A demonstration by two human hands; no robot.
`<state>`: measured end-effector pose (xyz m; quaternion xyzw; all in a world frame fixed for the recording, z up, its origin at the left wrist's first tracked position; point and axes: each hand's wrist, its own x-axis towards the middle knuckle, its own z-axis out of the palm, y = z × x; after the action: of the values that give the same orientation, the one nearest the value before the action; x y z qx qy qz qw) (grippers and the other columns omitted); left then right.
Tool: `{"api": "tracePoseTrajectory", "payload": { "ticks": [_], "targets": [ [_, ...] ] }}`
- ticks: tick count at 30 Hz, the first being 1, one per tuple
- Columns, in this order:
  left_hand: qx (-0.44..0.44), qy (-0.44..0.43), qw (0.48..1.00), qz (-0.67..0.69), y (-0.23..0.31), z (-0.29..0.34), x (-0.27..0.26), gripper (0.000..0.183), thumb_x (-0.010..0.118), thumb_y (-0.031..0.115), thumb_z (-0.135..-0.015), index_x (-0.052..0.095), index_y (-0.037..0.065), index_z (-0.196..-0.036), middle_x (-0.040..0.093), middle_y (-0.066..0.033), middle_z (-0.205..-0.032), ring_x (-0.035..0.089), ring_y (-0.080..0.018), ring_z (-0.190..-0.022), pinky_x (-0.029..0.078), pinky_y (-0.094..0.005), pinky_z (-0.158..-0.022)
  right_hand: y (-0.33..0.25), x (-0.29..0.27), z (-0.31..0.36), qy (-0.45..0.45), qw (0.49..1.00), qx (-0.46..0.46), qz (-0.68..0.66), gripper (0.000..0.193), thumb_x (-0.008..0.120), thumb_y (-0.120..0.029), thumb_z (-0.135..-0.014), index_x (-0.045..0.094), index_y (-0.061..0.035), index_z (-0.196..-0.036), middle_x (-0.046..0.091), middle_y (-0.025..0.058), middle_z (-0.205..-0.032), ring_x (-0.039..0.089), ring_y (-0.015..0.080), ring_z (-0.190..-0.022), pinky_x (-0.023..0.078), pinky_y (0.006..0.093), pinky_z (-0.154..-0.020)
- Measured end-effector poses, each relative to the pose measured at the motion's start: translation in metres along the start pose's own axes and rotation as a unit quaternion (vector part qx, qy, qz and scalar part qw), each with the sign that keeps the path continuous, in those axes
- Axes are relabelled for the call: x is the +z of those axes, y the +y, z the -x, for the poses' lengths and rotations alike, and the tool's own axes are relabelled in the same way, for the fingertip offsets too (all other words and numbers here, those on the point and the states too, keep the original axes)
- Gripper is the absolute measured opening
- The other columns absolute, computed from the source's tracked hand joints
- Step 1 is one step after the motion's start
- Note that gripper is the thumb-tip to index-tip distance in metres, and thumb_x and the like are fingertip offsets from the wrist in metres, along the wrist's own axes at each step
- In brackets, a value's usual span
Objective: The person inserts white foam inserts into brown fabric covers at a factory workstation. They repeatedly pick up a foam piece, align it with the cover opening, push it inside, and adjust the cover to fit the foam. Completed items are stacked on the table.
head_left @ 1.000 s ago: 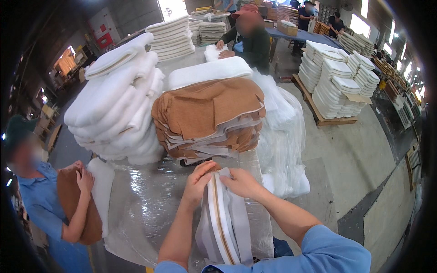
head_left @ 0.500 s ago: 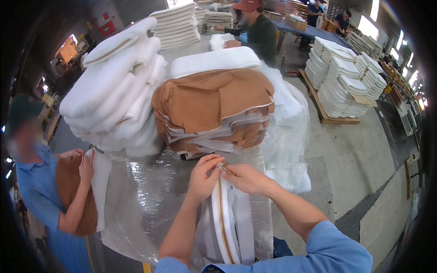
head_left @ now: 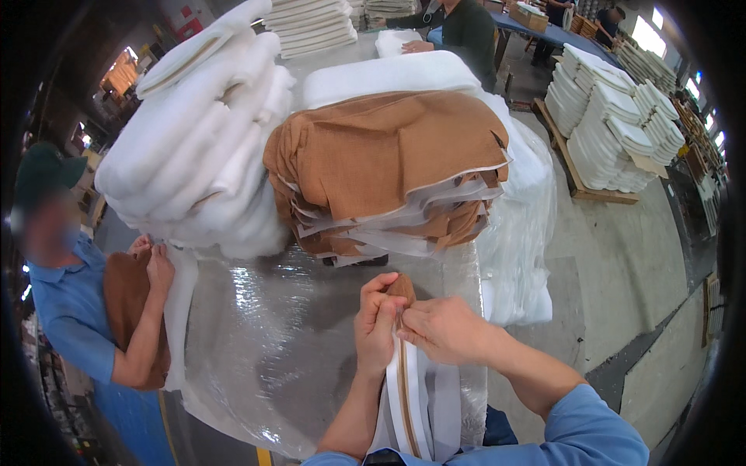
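My left hand point(head_left: 376, 325) is closed around the top end of a fabric cover point(head_left: 445, 404) with a pale grey-white inner side. A brown corner of it pokes up past my fingers. Down the cover runs a zipper point(head_left: 406, 396) with brown teeth between white edges. My right hand point(head_left: 449, 329) pinches at the zipper's top end, close against my left; any slider there is hidden by the fingers. The lower part of the cover hangs toward my body. Just beyond my hands lies a stack of brown fabric covers point(head_left: 388, 147) with pale undersides.
White padded cushions point(head_left: 179, 155) are piled at the left of the plastic-covered table point(head_left: 233, 349). At the left edge a co-worker point(head_left: 70, 287) handles a brown cover; another person point(head_left: 466, 39) stands across the table. White pads point(head_left: 606, 116) sit on a pallet at right.
A brown corner now shows above my fingers. My right hand has turned, its knuckles more on top. The view has shifted, and the brown stack appears larger.
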<state>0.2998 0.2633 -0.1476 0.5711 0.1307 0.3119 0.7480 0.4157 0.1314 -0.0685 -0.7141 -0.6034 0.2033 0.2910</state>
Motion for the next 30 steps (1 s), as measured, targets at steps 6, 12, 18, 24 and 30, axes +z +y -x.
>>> {"api": "tracePoseTrajectory", "payload": {
  "ticks": [6,12,18,24,30],
  "targets": [
    [0.053,0.033,0.996,-0.059,0.007,0.024,-0.007,0.021,0.061,0.014,-0.110,0.075,0.002,-0.100,0.059,-0.0094,-0.144,0.054,-0.0223,-0.136,0.039,-0.0407,-0.118,-0.013,0.012,0.012,0.013,0.998,-0.025,-0.062,0.026,0.061,-0.027,-0.106,0.061,-0.0053,-0.093,0.066,0.0132,-0.089,0.069,0.0351,-0.088,0.056,0.0473,-0.076],
    [0.058,0.074,0.995,-0.016,0.010,0.030,-0.014,0.022,0.067,0.021,-0.108,0.077,0.003,-0.100,0.061,-0.0072,-0.130,0.056,-0.0246,-0.136,0.038,-0.0435,-0.120,0.051,0.034,0.017,0.000,0.926,0.024,-0.377,0.025,0.061,-0.027,-0.109,0.067,-0.0038,-0.102,0.068,0.0080,-0.099,0.068,0.0242,-0.095,0.053,0.0403,-0.087],
    [0.042,0.084,0.995,-0.042,0.015,0.030,-0.018,0.023,0.067,0.023,-0.108,0.076,0.004,-0.099,0.058,-0.0041,-0.117,0.059,-0.0202,-0.123,0.041,-0.0414,-0.117,0.054,0.040,-0.044,0.170,0.860,-0.028,-0.480,0.029,0.060,-0.028,-0.112,0.074,-0.0026,-0.113,0.069,0.0078,-0.119,0.063,0.0172,-0.115,0.048,0.0334,-0.103],
    [0.039,0.088,0.994,-0.060,0.015,0.034,-0.012,0.020,0.066,0.019,-0.108,0.076,0.005,-0.098,0.056,-0.0023,-0.107,0.057,-0.0158,-0.105,0.046,-0.0356,-0.104,0.047,0.072,-0.049,0.170,0.831,-0.008,-0.530,0.028,0.057,-0.025,-0.113,0.071,-0.0008,-0.109,0.068,0.0070,-0.114,0.062,0.0172,-0.107,0.049,0.0330,-0.098],
    [0.049,0.086,0.988,-0.120,0.013,0.031,-0.007,0.014,0.064,0.008,-0.104,0.075,0.004,-0.096,0.058,-0.0029,-0.099,0.055,-0.0147,-0.094,0.046,-0.0317,-0.092,0.046,0.060,-0.041,0.149,0.862,0.020,-0.485,0.026,0.053,-0.021,-0.114,0.067,-0.0010,-0.105,0.064,0.0053,-0.109,0.062,0.0148,-0.103,0.050,0.0309,-0.095]
  ]
}}
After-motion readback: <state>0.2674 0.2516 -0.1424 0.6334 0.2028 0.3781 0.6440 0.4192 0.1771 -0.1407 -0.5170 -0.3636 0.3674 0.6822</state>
